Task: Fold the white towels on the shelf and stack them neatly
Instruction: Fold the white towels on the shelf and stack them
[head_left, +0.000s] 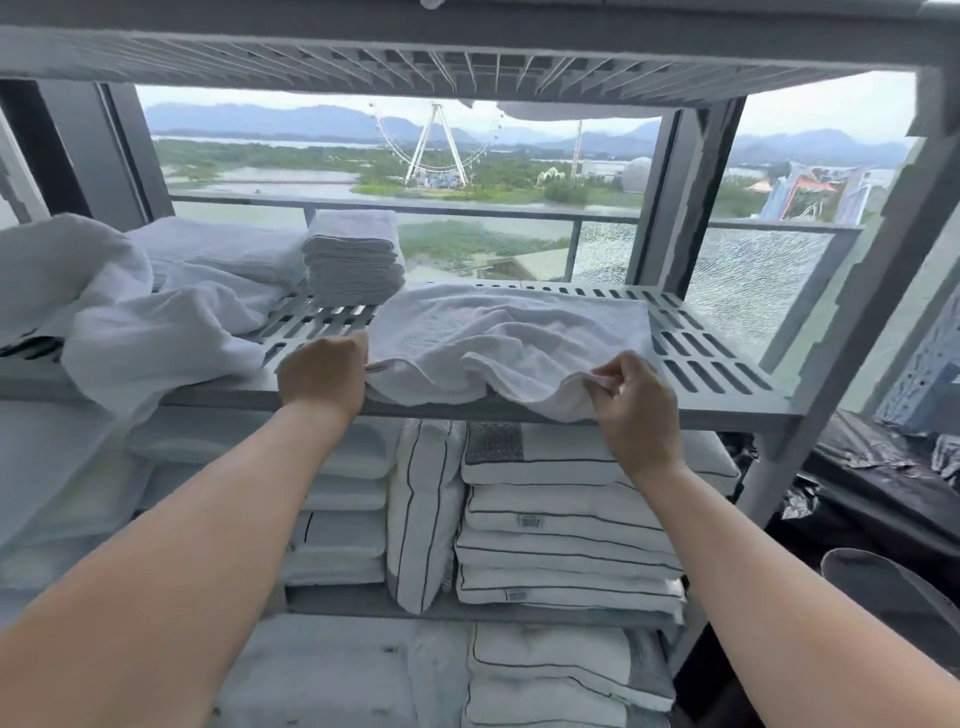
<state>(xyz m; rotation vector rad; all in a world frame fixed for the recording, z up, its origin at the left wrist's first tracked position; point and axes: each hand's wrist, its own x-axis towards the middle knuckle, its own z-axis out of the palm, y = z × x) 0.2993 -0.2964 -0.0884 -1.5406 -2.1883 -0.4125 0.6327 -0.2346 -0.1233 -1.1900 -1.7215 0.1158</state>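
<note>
On shelf (717, 364), left hand (322, 375), right hand (636, 410) hold towel (509, 327).

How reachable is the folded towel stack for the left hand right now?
Probably yes: only bare slatted shelf lies between the left hand and the folded stack. The hand holds a corner of the spread towel, so it must let go first.

Spread towel (509, 338): plain white, with a small reddish mark at its near left edge.
Folded stack (354, 257): white, with faint grey lines along the folds, at the far side.
Loose heap (156, 312): white, on the left.
Shelf (701, 353): pale grey, patterned with rows of dark slots.
Pillows (566, 525): white with thin dark piping lines, below.
Sheeting (883, 478): glossy black, on the right.
</note>
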